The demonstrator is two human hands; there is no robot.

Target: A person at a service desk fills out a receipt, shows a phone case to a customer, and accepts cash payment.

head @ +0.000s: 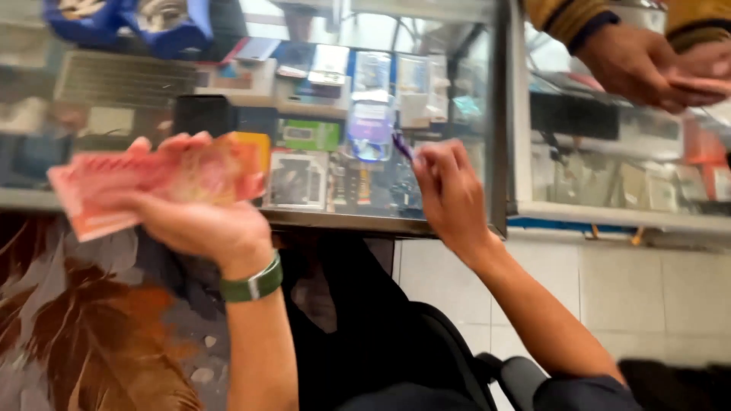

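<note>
Your left hand (pixel 202 224) holds a fanned stack of reddish-pink paper banknotes (pixel 152 179) above the glass display-case tabletop (pixel 381 221), fingers curled over the top edge. They look light, limp and apt to slide apart, so pinch them firmly near the middle. Your right hand (pixel 449 190) is narrowly closed on a small purple object (pixel 402 146), too blurred to identify.

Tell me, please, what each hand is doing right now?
Left hand: closed on red banknotes.
Right hand: pinching a small purple thing.
</note>
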